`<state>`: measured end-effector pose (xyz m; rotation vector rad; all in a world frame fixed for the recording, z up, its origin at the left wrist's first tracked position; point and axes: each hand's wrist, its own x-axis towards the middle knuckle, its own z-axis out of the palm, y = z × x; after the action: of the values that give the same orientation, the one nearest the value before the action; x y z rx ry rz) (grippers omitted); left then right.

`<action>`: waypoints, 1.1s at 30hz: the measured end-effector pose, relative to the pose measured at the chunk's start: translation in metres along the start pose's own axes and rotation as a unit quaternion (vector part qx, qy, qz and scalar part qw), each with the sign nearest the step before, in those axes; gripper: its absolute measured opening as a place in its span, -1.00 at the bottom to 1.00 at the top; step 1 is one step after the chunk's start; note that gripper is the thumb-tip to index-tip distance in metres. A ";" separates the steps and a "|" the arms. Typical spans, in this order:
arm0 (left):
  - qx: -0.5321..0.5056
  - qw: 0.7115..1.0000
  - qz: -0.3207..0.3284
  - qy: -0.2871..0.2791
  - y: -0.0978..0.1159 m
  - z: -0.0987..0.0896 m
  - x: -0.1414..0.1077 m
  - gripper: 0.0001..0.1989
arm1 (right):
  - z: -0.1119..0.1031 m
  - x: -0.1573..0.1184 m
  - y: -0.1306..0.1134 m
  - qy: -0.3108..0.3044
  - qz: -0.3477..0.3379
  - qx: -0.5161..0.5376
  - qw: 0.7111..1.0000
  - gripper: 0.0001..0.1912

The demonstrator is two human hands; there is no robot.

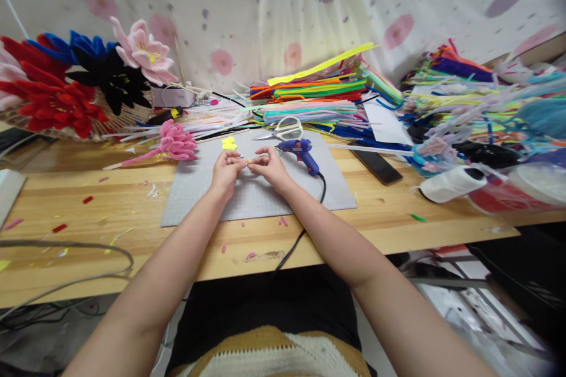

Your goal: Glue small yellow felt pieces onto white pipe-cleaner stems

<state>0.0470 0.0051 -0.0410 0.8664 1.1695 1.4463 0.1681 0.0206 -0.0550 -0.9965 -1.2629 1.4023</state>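
Observation:
My left hand and my right hand meet fingertip to fingertip over a grey cutting mat. Both pinch a tiny yellow piece between them; its kind is too small to make out. Just beyond my left hand lies a yellow flower-like shape. A blue glue gun rests on the mat right of my right hand, its black cord running down past the wrist. Behind it are scissors with pale handles. A pink fuzzy flower on a stem lies at the mat's left edge.
Bundles of coloured pipe cleaners line the back. Finished fuzzy flowers stand at the far left. A dark phone and a white thread spool lie to the right. A grey cable loops over the front left.

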 end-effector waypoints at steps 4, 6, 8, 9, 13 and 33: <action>0.029 1.000 -0.002 -0.003 0.001 0.000 -0.001 -0.67 | -0.001 -0.001 0.000 0.007 0.006 0.000 1.000 -0.57; 0.028 0.999 -0.016 0.000 0.001 0.000 -0.002 -0.63 | -0.002 -0.001 -0.002 0.013 0.012 0.011 1.000 -0.57; 0.019 0.999 -0.030 0.000 0.002 0.000 -0.002 -0.60 | -0.002 -0.001 -0.003 0.014 0.021 0.021 0.999 -0.57; 0.017 0.999 -0.033 -0.002 0.002 0.000 -0.003 -0.58 | -0.002 -0.001 -0.004 0.014 0.025 0.025 0.999 -0.57; 0.025 0.999 -0.026 0.004 0.001 -0.001 -0.002 -0.51 | -0.001 -0.002 -0.006 0.007 0.033 0.033 0.999 -0.57; 0.038 0.998 -0.026 0.035 0.000 -0.002 0.000 -0.48 | -0.001 -0.002 -0.003 -0.030 0.021 0.010 0.999 -0.55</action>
<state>0.0450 0.0044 -0.0415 0.8373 1.2978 1.4079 0.1702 0.0187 -0.0521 -0.9790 -1.2766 1.4829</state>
